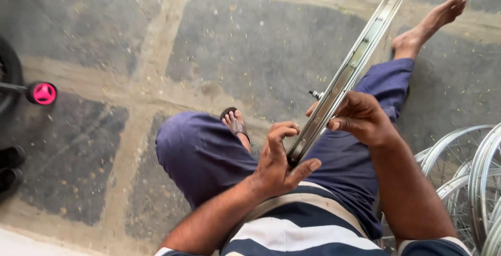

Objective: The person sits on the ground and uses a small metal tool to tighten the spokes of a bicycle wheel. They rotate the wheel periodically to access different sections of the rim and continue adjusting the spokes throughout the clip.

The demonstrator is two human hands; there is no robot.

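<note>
So the big thing here is the bare metal wheel rim (348, 73). I've got it standing edge-on, running from my lap up and away over my right leg toward my outstretched foot (430, 24), channel side facing me. If you're working a rim like this, my take is: keep the near end braced against your body so it can't twist, and turn it bit by bit rather than reaching further up. I'd also watch the fingers near the inner edge, since those edges look like they could bite if it slips.

Next down, the stack of finished spoked wheels (469, 178) sits just beside my right hip, well clear of what I'm holding. Off to the left there's a tyre edge with a pink end cap (43, 93) on the paved stone floor (94, 26), not in play.

Now the hands. My left hand (279, 162) is curled around the near end of the rim, thumb on one side and fingers bent over the other, a fairly narrow pinch right at the bottom. My right hand (360, 118) is a bit further up, wrapped over the rim from the outside, fingers closed around it.

Smallest bit: a little metal nub (315, 94) pokes out just beside my right fingers. Can't tell whether it's a valve or a spoke nipple.
</note>
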